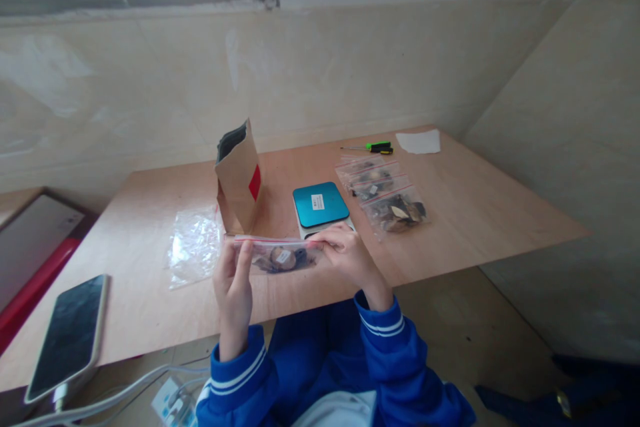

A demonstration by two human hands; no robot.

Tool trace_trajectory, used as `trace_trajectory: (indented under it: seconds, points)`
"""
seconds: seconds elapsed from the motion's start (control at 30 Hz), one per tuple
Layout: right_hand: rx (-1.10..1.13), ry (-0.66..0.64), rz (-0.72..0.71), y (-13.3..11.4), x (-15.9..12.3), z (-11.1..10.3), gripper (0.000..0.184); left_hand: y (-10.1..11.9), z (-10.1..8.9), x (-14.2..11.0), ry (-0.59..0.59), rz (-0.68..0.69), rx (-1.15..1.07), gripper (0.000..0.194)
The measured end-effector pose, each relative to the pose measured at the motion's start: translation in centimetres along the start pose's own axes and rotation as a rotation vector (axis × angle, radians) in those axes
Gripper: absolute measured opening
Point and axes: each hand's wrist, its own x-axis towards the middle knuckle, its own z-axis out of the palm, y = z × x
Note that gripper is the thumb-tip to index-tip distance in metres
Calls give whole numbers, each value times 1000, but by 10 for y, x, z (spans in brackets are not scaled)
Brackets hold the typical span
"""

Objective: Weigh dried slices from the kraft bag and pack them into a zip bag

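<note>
A clear zip bag [260,267] with a red line along its top hangs between my two hands above the front of the table. Inside are brown and dark dried pieces and a small white label. My left hand [235,283] pinches the bag's left top corner, thumb in front. With thumb and fingers pressed together, my right hand [345,252] grips the top edge near the right corner. Just behind the bag sits a digital scale with a blue top plate [327,210]; my right hand and the bag hide its front part.
A brown paper bag [235,190] stands behind left, beside empty clear bags [193,247]. Several filled zip bags [397,213] overlap at right. Behind them lie screwdrivers [383,147] and white paper [419,142]. A phone [70,330] with a cable rests at the left edge.
</note>
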Motion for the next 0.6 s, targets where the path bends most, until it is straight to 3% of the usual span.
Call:
trace_trajectory:
  seconds: [0.1,0.4,0.5,0.6]
  points:
    - [94,-78,54,-1,0,-3,8,-1,-1,1,19,-20,-17,30]
    - [169,-185,108,6,-4,-9,24,-11,-9,3,222,-131,-117,37]
    - [195,-141,179,4,-3,-12,26,-13,-11,3,201,-191,-180,26]
    - [297,-31,262,2,-3,-23,18,-13,-11,1,96,-220,-175,19]
